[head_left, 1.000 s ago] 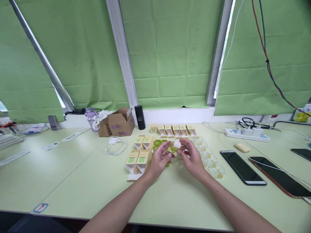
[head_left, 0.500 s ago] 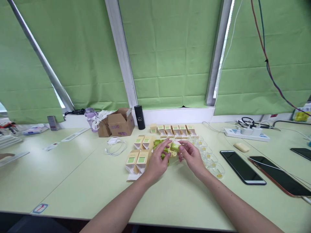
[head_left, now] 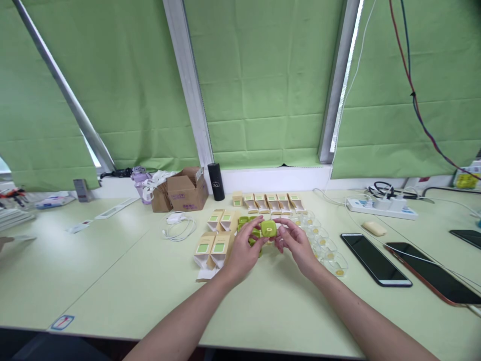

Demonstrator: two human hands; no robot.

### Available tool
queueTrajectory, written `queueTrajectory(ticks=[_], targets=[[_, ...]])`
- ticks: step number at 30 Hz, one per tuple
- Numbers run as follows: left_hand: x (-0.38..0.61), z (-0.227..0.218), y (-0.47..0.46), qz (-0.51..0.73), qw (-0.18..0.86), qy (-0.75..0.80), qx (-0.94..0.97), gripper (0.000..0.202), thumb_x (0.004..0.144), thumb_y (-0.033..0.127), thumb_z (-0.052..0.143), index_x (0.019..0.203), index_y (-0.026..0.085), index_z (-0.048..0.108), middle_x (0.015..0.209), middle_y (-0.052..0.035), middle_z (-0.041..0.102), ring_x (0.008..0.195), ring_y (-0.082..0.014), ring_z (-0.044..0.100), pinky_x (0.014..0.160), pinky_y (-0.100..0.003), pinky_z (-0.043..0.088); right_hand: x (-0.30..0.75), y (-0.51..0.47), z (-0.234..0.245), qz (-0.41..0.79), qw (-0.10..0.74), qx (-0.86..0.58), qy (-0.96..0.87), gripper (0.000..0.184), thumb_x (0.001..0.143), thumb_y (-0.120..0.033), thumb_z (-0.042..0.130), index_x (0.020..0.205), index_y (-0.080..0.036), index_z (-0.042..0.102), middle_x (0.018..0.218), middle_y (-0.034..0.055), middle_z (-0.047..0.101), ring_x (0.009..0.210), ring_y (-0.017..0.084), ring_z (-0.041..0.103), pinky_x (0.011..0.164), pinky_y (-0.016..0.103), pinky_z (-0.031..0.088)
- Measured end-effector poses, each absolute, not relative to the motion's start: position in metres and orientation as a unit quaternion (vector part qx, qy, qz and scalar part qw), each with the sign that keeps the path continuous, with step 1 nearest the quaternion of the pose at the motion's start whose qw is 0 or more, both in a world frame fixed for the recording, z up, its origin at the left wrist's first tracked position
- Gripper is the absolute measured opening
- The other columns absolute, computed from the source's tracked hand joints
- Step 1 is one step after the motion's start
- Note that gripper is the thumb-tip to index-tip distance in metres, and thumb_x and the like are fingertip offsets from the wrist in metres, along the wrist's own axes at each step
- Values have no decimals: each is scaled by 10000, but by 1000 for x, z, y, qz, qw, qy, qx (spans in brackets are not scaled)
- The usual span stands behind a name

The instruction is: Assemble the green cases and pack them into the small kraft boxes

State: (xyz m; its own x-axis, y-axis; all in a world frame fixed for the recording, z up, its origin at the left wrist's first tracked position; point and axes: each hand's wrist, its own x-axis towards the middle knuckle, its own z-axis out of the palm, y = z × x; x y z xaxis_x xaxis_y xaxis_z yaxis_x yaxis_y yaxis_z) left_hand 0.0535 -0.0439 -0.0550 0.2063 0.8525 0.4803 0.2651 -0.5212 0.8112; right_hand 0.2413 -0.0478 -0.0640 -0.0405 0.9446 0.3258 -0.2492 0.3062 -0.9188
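Observation:
A small green case point(head_left: 268, 228) is held up above the middle of the table, its green face with a small pale raised mark turned towards me. My left hand point(head_left: 246, 245) pinches its left side between thumb and fingers. On the right side, the fingertips of my right hand point(head_left: 295, 243) grip it too. Several more green cases point(head_left: 243, 220) lie behind and under my left hand, partly hidden by it. Clear plastic pieces point(head_left: 330, 255) with yellow spots stand in a group beyond my right hand. Open cardboard boxes point(head_left: 211, 249) with green labels stand just left of my left hand.
More small boxes point(head_left: 272, 203) line the back. A brown carton point(head_left: 187, 190), a black bottle point(head_left: 215, 181) and a white charger cable point(head_left: 180, 228) lie further left. To the right are phones point(head_left: 376, 259) and a power strip point(head_left: 381, 208). Another person's hand point(head_left: 4, 241) shows at the left edge.
The green case has been turned between my hands: its white part and dangling pale loop have given way to a flat green face. The other person's hand at the left edge has moved slightly.

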Motion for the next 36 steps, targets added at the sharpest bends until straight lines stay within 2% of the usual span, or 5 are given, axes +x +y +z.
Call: queueTrajectory(ticks=[6, 12, 19, 28, 36], targets=[[56, -58, -41, 508, 392, 413, 647, 497, 953, 338, 758, 1438, 264, 677, 1313, -112, 708, 922, -182, 721, 836, -330, 627, 241, -49, -67, 485, 595, -313, -560, 598, 795, -532, 891, 1264, -244, 656, 754, -27, 659, 598, 127, 512, 531, 252, 390], [59, -60, -39, 513, 440, 402, 618, 512, 913, 429, 809, 1372, 224, 714, 1218, -104, 743, 833, -171, 735, 728, -298, 629, 238, -43, -74, 462, 606, -345, -547, 543, 769, -512, 901, 1181, -241, 674, 758, -47, 528, 665, 137, 506, 491, 219, 388], [60, -54, -43, 497, 448, 402, 625, 509, 922, 458, 806, 1341, 183, 718, 1304, -145, 756, 1004, -250, 776, 875, -388, 646, 237, -46, -70, 495, 601, -337, -529, 549, 732, -586, 921, 1067, -242, 654, 1054, 55, 674, 779, 187, 646, 494, 265, 544], [55, -53, -42, 482, 385, 374, 692, 465, 931, 372, 796, 1343, 169, 725, 1404, -171, 724, 1201, -309, 722, 1066, -493, 585, 240, -49, -64, 563, 613, -309, -460, 593, 697, -584, 967, 1087, -226, 698, 971, 64, 758, 821, 214, 697, 588, 306, 608], [57, -54, -44, 496, 409, 358, 677, 655, 859, 140, 810, 1470, 269, 610, 1451, -129, 673, 1243, -271, 678, 1068, -440, 545, 238, -41, -80, 559, 612, -302, -472, 540, 761, -623, 918, 1075, -242, 700, 988, 54, 740, 777, 206, 704, 624, 349, 637]])
